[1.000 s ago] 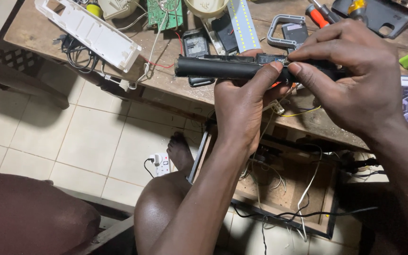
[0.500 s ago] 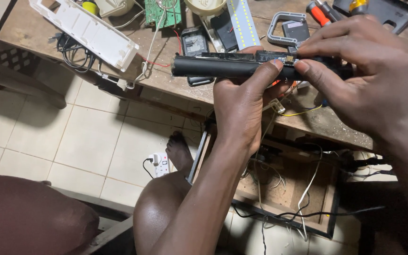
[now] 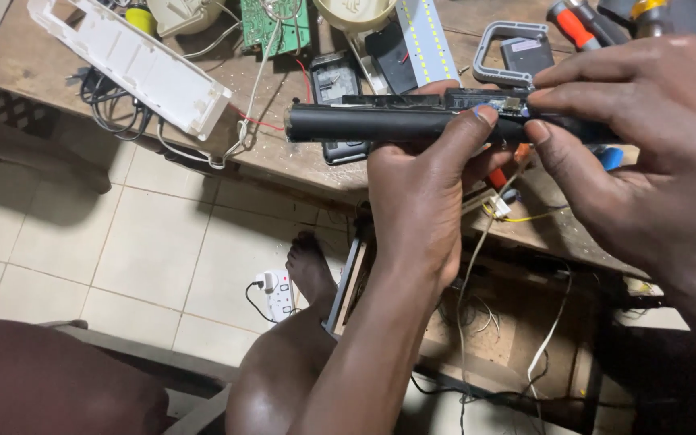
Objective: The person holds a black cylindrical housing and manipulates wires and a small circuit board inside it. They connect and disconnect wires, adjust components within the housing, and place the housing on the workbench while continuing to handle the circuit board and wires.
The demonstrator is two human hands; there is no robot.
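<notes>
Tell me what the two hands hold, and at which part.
Both hold one long black cylindrical device. The left hand grips its middle from below; the right hand pinches its right end, at the opened part.

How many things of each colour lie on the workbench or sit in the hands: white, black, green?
White: 2, long casing, round housing
Black: 2, tube in left hand and right hand, tray
Green: 1, circuit board
Total: 5

Left hand (image 3: pixel 416 189), right hand (image 3: pixel 646 153): bare, no gloves, rings, watch. Forearms unsleeved. Knees, legs uncovered; foot (image 3: pixel 309 266) unshod.
</notes>
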